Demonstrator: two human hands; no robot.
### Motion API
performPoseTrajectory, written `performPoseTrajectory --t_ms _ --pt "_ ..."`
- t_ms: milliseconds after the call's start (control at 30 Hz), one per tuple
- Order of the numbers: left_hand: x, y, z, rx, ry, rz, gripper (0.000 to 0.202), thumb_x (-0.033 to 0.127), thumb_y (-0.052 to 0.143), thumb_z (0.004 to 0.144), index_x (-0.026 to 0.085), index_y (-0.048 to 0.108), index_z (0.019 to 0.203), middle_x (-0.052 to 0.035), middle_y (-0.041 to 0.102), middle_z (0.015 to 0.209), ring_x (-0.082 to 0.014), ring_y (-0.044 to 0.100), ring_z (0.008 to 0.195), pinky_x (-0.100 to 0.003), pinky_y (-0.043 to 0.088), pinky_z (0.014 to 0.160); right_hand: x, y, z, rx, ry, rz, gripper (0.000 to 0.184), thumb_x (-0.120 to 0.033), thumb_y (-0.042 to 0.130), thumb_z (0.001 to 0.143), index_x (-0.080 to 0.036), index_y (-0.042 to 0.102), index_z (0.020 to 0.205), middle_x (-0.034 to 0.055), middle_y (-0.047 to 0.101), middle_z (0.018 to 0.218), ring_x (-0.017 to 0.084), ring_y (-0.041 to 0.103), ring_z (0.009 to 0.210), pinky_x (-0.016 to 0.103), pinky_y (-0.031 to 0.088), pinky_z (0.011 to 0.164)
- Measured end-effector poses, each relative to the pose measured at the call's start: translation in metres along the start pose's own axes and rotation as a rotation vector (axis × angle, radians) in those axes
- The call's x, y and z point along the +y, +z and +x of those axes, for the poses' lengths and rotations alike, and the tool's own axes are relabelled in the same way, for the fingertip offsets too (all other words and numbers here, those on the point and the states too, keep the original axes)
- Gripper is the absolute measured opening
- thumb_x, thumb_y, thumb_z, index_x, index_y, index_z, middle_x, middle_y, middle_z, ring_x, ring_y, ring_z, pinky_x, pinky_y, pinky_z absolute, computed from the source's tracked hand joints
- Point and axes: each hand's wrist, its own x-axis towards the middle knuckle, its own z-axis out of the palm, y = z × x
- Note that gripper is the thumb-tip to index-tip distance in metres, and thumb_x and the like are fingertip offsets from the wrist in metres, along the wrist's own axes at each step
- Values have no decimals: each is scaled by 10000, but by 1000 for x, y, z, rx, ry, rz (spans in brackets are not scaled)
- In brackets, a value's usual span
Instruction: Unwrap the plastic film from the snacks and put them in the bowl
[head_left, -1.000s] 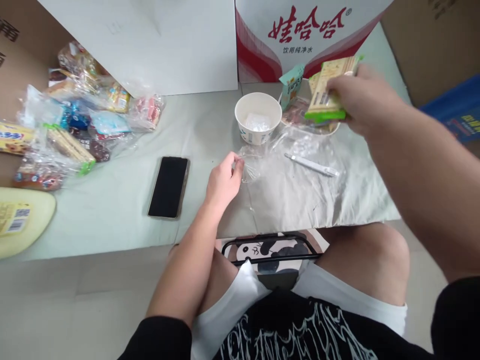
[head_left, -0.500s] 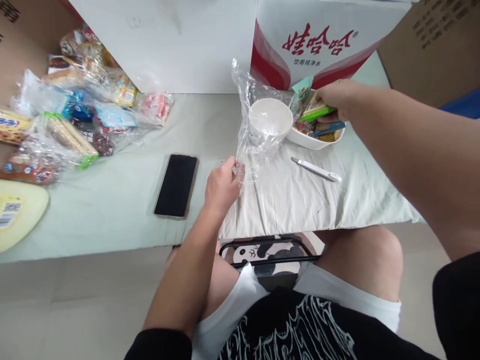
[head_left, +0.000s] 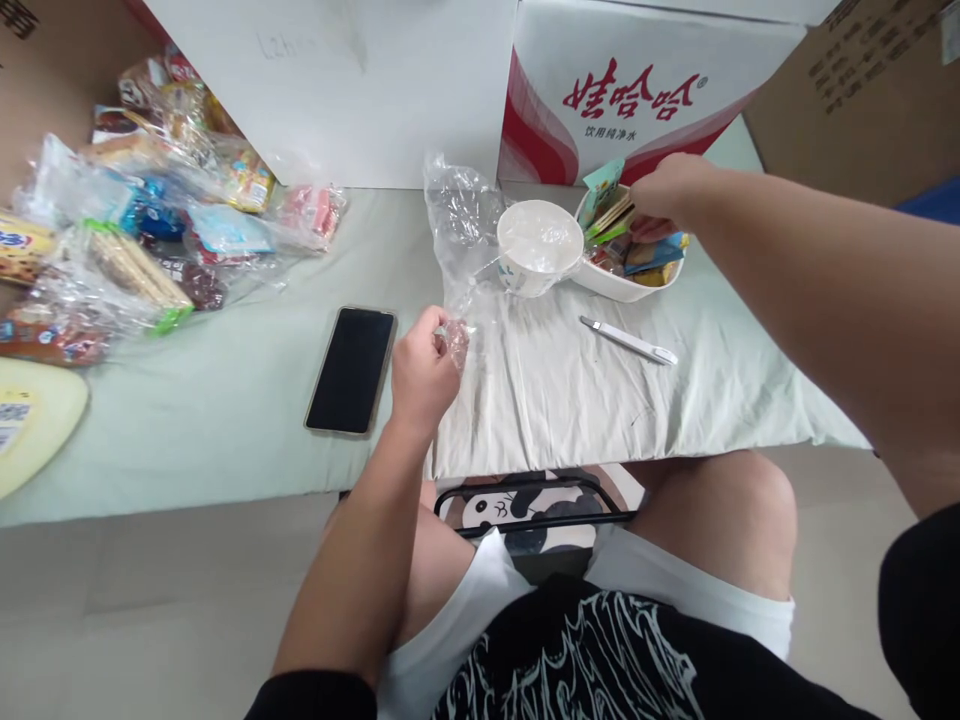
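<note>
Fingers [head_left: 429, 325] of the left hand [head_left: 422, 368] clutch a clear plastic bag [head_left: 462, 222], while the right hand [head_left: 666, 195], its grip indistinct, touches a cracker packet [head_left: 612, 219] best settled gently within the white tub [head_left: 622, 290].

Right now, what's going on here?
A person's left hand has clear plastic bunched in its grip, the rest spread left of a white bowl. The right hand is at a white container of wrapped snacks, by a green-edged pack; whether it holds that pack is unclear. A slim white tool and a phone lie nearby.
</note>
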Motion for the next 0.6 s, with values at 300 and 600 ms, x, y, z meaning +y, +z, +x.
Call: performPoseTrajectory --t_ms 300,600 --pt "4 0 0 10 17 57 194 317 570 860 227 500 703 20 457 598 -147 436 618 -275 322 563 0 -7 -28 24 -212 -293 388 -74 603 708 -188 277 529 240 670 1322 347 543 1391 380 487 935" --pt "1 1 2 11 72 82 254 298 553 867 224 399 679 38 404 607 -122 360 605 -265 308 571 35 9 -3 -107 -342 -349 441 2 628 676 -181 254 530 234 579 1476 234 432 1502 433 268 1188"
